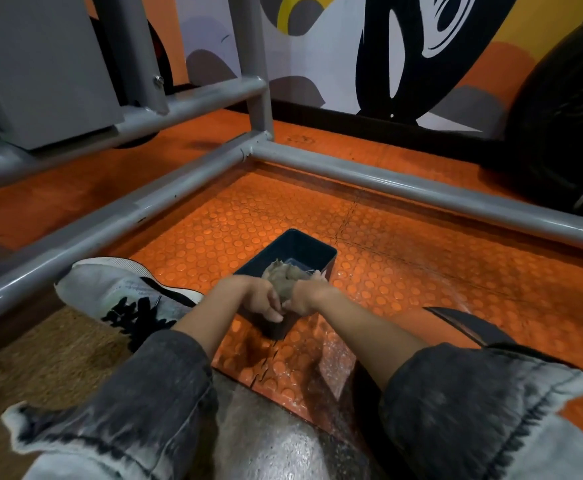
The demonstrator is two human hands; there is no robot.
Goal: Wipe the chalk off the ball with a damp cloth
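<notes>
Head view: my left hand (pixel 261 300) and right hand (pixel 306 296) both have their fingers (pixel 273 316) curled round the bunched cloth (pixel 283 277), held just over the near end of the dark tub (pixel 312 239) on the studded orange floor (pixel 421 271). I judge this is wringing, so I should twist the hands opposite ways, keep drips inside the tub and stop at damp. Any water in the tub is hard to make out. My right fingertips are hidden by cloth. The dark round shape (pixel 560 116), cut off at the right edge, may be the ball.

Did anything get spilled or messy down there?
Yes, it looks like water. Shiny drops speckle the orange mat beside the black tub, where the left hand and right hand grip the cloth.
</notes>
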